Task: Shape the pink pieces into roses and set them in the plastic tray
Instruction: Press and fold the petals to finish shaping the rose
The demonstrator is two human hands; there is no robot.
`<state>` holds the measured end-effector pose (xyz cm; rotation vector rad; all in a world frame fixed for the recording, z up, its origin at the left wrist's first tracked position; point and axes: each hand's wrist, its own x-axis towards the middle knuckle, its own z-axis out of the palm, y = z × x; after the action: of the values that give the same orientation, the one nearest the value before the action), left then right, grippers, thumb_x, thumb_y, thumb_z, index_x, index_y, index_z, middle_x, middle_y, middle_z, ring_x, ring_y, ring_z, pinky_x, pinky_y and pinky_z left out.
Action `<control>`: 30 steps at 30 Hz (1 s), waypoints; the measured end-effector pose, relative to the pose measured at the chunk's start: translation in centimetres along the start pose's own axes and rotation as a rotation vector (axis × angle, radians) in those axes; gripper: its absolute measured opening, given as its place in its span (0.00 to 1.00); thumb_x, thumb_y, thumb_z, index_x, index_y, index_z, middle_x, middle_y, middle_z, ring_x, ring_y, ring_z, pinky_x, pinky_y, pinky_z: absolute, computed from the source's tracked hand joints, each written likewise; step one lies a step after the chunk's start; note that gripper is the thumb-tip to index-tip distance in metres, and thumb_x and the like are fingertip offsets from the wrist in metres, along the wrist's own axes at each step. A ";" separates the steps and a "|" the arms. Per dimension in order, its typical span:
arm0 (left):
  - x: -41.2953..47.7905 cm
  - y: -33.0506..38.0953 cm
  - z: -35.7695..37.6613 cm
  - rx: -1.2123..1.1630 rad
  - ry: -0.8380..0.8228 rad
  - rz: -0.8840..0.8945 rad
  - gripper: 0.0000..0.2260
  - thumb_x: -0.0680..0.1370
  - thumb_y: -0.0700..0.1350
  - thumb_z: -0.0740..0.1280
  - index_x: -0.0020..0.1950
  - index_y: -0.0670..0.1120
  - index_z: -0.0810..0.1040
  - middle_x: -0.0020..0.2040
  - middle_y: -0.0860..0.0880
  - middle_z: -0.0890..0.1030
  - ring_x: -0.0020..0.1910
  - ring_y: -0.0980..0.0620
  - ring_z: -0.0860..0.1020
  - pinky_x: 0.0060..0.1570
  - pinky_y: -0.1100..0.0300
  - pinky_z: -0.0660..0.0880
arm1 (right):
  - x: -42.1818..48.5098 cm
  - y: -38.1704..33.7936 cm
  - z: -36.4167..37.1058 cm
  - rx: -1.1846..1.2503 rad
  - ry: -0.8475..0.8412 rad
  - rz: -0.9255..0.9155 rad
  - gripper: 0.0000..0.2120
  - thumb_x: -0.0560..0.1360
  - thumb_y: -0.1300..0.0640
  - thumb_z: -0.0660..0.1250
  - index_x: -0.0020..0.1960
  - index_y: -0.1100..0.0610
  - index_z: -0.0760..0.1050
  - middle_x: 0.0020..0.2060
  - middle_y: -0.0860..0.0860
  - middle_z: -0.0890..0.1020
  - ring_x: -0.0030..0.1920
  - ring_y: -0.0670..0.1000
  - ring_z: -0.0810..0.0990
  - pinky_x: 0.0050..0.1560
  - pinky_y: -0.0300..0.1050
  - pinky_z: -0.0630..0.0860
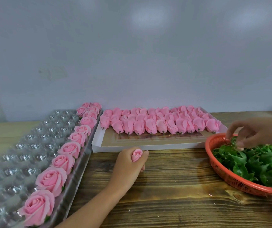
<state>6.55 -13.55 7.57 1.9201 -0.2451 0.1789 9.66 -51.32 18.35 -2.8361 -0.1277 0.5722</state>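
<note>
My left hand [128, 163] rests on the wooden table and grips a small pink rosebud [136, 155] upright in its fist. My right hand [253, 130] reaches over the red basket [230, 180] and pinches a green leaf piece [234, 142] at the top of the pile. A clear plastic tray [25, 145] lies at the left, with a row of finished pink roses [52, 178] along its right edge. Several closed pink buds [156, 124] lie in rows on a white flat box [132, 148] behind my left hand.
The red basket is heaped with green leaf pieces [255, 167] and sits at the table's right edge. A grey wall stands close behind the table. Bare wood table [173, 186] lies between my hands and toward the front.
</note>
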 end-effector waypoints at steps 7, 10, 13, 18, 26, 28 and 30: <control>0.1 -0.1 0.1 -0.003 -0.001 -0.003 0.14 0.78 0.48 0.66 0.33 0.47 0.75 0.28 0.51 0.77 0.30 0.59 0.77 0.36 0.69 0.74 | 0.3 -1.3 0.9 0.001 -0.153 0.070 0.40 0.48 0.32 0.80 0.56 0.42 0.72 0.48 0.34 0.84 0.48 0.39 0.84 0.55 0.44 0.81; 0.1 -0.1 0.1 -0.003 -0.006 -0.004 0.14 0.78 0.49 0.65 0.32 0.47 0.75 0.28 0.52 0.77 0.30 0.59 0.77 0.37 0.69 0.74 | 0.5 -2.0 1.0 -0.034 -0.167 0.081 0.32 0.57 0.40 0.80 0.56 0.40 0.70 0.45 0.31 0.83 0.46 0.36 0.83 0.51 0.40 0.79; 0.1 -0.1 0.0 -0.002 -0.010 -0.007 0.14 0.78 0.48 0.65 0.33 0.47 0.75 0.28 0.52 0.77 0.30 0.59 0.77 0.37 0.70 0.74 | 0.4 -1.5 0.7 -0.024 -0.102 0.055 0.29 0.60 0.32 0.76 0.55 0.35 0.68 0.43 0.33 0.84 0.44 0.35 0.83 0.53 0.41 0.77; 0.1 0.0 0.1 0.002 -0.002 0.001 0.15 0.78 0.48 0.65 0.32 0.47 0.74 0.27 0.52 0.76 0.30 0.59 0.76 0.37 0.69 0.74 | 0.3 1.4 0.1 0.153 0.045 -0.014 0.33 0.50 0.19 0.71 0.52 0.27 0.70 0.40 0.46 0.86 0.34 0.45 0.83 0.36 0.37 0.77; 0.0 0.0 0.0 0.001 0.001 0.000 0.15 0.78 0.48 0.65 0.32 0.47 0.74 0.26 0.53 0.76 0.29 0.60 0.76 0.35 0.72 0.73 | -0.5 0.4 0.3 0.353 0.041 0.074 0.30 0.47 0.29 0.81 0.45 0.32 0.76 0.38 0.46 0.84 0.39 0.57 0.87 0.38 0.47 0.84; 0.0 -0.1 0.0 -0.001 0.001 -0.001 0.15 0.78 0.48 0.65 0.32 0.48 0.74 0.27 0.52 0.77 0.30 0.59 0.76 0.35 0.71 0.73 | -0.7 0.1 0.2 0.363 0.033 0.041 0.31 0.46 0.31 0.82 0.46 0.33 0.77 0.37 0.47 0.83 0.39 0.57 0.87 0.39 0.47 0.84; 0.0 -0.1 0.0 -0.003 -0.002 -0.005 0.14 0.78 0.49 0.65 0.32 0.48 0.74 0.27 0.52 0.77 0.30 0.59 0.77 0.35 0.71 0.73 | -1.1 -0.5 0.0 0.372 0.010 0.006 0.32 0.45 0.34 0.84 0.46 0.36 0.79 0.36 0.49 0.83 0.37 0.57 0.86 0.38 0.46 0.83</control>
<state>6.61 -13.56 7.47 1.9182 -0.2419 0.1739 8.61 -51.01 18.86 -2.4790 -0.0083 0.5213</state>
